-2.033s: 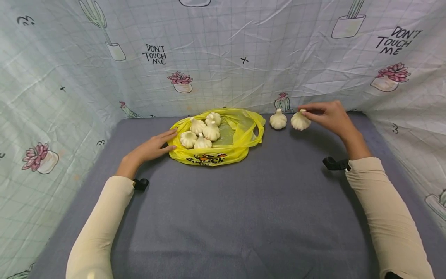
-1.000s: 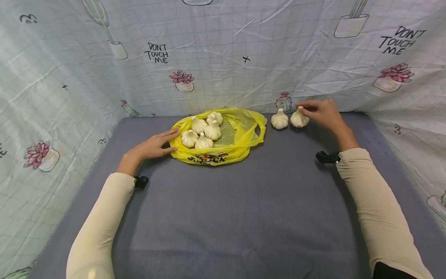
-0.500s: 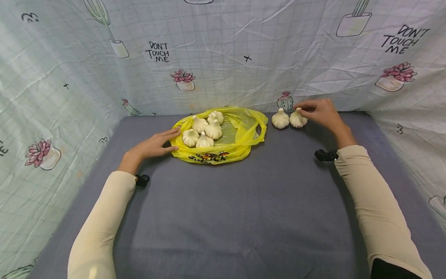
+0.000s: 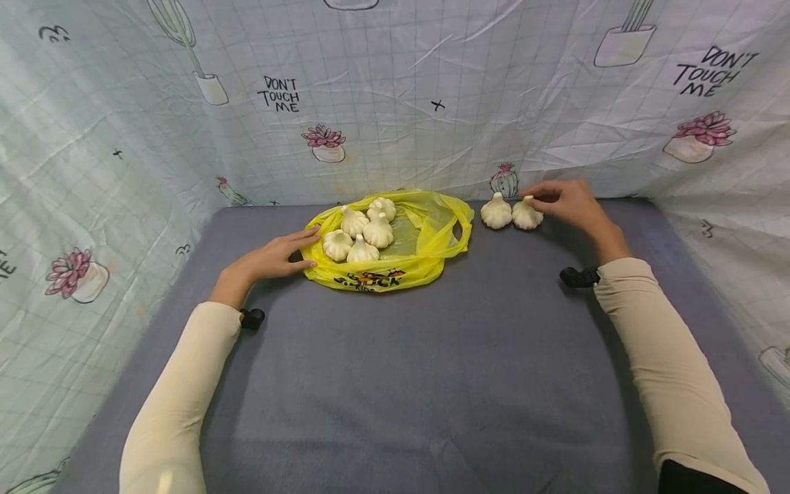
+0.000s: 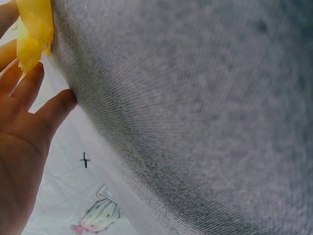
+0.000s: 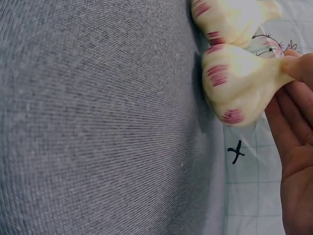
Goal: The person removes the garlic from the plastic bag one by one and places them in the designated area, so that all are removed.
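Observation:
In the head view a yellow plastic bag (image 4: 413, 272) lies with its mouth spread, and several garlic bulbs (image 4: 378, 231) sit in its left part. My left hand (image 4: 267, 262) rests with straight fingers against the bag's left rim; in the left wrist view its fingers touch the yellow plastic (image 5: 35, 29). At the back right, my right hand (image 4: 570, 203) pinches the stem of a garlic bulb (image 4: 527, 214), which stands on the cloth. Close on its left stands another garlic bulb (image 4: 496, 211). The right wrist view shows the pinched bulb (image 6: 239, 85) with purple streaks, thumb on its stem.
Grey cloth (image 4: 395, 370) covers the table. A printed fabric backdrop (image 4: 395, 103) rises right behind the bag and the bulbs, and also along both sides. A black wrist strap (image 4: 579, 277) sits at the right sleeve.
My right hand has moved its garlic bulb left, up to the other one, and set it down on the cloth. The left hand and the bag have stayed in place.

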Motion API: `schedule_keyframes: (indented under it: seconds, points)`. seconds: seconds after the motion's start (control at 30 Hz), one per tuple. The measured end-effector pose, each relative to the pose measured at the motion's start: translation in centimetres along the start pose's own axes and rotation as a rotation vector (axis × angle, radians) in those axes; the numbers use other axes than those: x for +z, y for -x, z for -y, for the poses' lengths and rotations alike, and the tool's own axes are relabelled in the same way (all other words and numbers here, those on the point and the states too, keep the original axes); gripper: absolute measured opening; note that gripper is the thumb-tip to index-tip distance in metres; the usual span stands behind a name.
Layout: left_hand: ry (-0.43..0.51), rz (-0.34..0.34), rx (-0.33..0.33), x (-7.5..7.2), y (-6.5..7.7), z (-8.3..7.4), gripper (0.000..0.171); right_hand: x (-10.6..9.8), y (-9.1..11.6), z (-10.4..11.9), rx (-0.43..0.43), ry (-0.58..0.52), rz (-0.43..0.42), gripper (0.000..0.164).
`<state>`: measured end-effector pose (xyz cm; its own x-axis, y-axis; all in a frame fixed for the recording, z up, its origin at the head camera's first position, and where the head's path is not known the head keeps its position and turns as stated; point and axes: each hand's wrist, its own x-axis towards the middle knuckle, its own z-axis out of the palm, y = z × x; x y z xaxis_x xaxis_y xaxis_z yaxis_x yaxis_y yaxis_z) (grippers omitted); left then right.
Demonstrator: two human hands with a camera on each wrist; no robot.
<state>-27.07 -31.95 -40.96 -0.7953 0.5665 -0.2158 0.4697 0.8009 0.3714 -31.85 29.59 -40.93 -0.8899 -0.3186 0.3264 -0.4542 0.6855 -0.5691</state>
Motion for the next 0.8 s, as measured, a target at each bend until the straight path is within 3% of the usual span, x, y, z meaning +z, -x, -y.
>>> schedule_keyframes:
  seconds: [0.3,0.53,0.8]
  points:
    - [0.006,0.006,-0.003,0.0,0.2,0.1,0.075,0.2,0.5,0.0,0.086,-0.115,0.032,0.028]
    - [0.009,0.027,-0.013,0.0,0.1,0.0,0.075,0.1,0.5,0.1,0.111,-0.102,0.041,0.029]
    - [0.02,0.033,-0.002,-0.3,-0.2,0.1,0.073,-0.9,0.1,1.3,0.114,-0.011,0.13,0.034]
